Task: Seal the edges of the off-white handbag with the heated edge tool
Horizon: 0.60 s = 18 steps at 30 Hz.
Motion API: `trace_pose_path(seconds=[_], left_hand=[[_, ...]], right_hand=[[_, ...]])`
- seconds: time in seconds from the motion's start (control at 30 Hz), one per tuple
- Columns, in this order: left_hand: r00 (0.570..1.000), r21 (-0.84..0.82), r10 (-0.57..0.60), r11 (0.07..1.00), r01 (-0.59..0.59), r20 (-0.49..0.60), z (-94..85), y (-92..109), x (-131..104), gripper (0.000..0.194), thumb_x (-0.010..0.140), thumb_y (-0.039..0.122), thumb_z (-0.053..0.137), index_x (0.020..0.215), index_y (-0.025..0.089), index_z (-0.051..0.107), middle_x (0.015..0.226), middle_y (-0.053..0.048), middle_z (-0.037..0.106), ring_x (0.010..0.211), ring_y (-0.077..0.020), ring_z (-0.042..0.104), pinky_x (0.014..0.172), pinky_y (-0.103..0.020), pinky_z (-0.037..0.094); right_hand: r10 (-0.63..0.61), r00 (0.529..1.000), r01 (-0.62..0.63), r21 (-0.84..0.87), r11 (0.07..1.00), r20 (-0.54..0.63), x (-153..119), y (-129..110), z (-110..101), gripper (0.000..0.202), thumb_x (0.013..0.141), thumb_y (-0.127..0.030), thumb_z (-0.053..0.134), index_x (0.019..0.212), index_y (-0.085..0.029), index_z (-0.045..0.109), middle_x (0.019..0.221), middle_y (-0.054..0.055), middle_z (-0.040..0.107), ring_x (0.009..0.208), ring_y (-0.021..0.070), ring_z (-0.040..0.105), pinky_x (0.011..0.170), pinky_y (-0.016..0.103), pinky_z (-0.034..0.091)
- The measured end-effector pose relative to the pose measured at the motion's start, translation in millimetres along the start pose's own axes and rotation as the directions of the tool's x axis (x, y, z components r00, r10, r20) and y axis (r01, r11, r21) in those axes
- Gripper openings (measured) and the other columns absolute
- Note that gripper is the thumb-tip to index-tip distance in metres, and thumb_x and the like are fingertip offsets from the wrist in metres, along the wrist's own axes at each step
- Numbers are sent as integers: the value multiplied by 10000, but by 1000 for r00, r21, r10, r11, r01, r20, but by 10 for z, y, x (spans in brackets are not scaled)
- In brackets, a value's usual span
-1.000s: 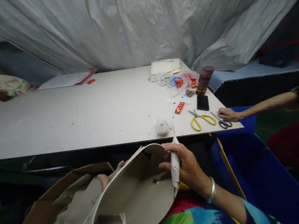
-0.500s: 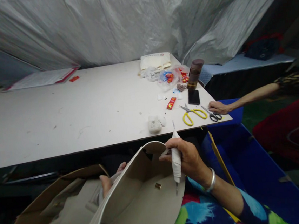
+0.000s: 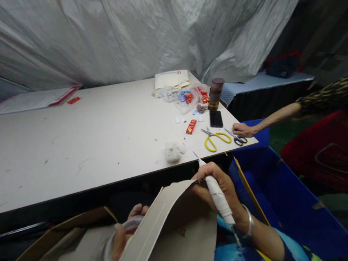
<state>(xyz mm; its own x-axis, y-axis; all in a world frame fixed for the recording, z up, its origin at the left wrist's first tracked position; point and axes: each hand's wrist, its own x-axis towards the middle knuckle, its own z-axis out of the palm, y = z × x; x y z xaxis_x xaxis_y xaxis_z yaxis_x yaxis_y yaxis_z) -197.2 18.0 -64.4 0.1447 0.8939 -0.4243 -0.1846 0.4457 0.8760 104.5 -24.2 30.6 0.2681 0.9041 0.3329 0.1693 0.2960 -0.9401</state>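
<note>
Since the earlier frame, I saw the stiff beige curved panel (image 3: pixel 172 237) tip flatter across the lap. My right hand (image 3: pixel 219 187) stayed clamped on a white tape-wrapped tool (image 3: pixel 217 194) at its top edge; my left hand (image 3: pixel 125 229) gripped its underside, beside the brown cardboard box (image 3: pixel 50 249).

Left hand (image 3: pixel 122 234) blurred, mostly hidden behind the beige bag panel (image 3: pixel 172 237), grip not readable; panel cut off by the bottom edge; right hand (image 3: pixel 219 187) fingertips tucked behind the panel's top; lower tip of the wrapped tool (image 3: pixel 217 194) blurred; cardboard box (image 3: pixel 49 245) cut at the left and bottom edges; co-worker's hand (image 3: pixel 242 129) partly covers the black scissors (image 3: pixel 238 138); small red packets (image 3: pixel 191 126) print too small to read; bench (image 3: pixel 71 148) cut at the left edge
</note>
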Motion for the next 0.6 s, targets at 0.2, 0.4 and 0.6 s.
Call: trace_pose_path(seconds=[0.2, 0.4, 0.6], left_hand=[[1000, 284, 13, 959, -6, -24, -1, 266, 154, 548, 424, 461, 1001, 891, 221, 839, 1083, -128, 803, 1199, -469, 668, 1135, -565, 500], [970, -296, 240, 930, -218, 40, 297, 596, 126, 515, 761, 469, 902, 1148, 150, 784, 1194, -147, 763, 1137, -300, 715, 1048, -440, 581], [983, -354, 185, 921, -165, 23, 468, 674, 22, 410, 732, 471, 933, 922, 140, 786, 920, -79, 760, 875, -201, 719, 814, -302, 628]], right_hand=[[69, 995, -83, 188, 979, 76, -177, -166, -183, 292, 816, -315, 883, 872, -239, 607, 797, -7, 704, 661, 158, 644, 607, 257, 542], [183, 975, -190, 48, 981, 126, -345, 30, -242, 286, 837, -406, 858, 871, -240, 628, 756, 20, 709, 644, 190, 673, 573, 273, 561], [295, 949, -303, 74, 950, 110, -367, 45, -226, 307, 851, -470, 830, 862, -255, 612, 755, 14, 720, 668, 208, 694, 604, 287, 562]])
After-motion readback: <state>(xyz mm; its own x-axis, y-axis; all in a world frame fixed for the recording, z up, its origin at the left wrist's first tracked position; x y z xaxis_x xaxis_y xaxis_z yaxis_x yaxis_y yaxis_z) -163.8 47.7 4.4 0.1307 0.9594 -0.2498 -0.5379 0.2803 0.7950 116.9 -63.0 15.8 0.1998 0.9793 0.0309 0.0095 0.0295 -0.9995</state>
